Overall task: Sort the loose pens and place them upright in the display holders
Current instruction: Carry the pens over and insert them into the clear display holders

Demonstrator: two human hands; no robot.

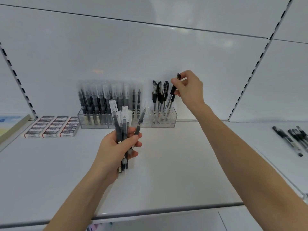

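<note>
Our left hand (pixel 115 147) is closest. Its fingers (pixel 135 138) are curled round a bunch of pens (pixel 122 120) w/ clear caps, caps up, over the shelf (pixel 166 164). Our right hand (pixel 190 89) is up by the back wall & pinches the top of a black pen (pixel 172 92). The pen's low end is down in the clear holder (pixel 171 121), next to other black pens. Loose pens (pixel 293 139) lie far right on the shelf. Small boxes (pixel 51 126) sit at the left.
</note>
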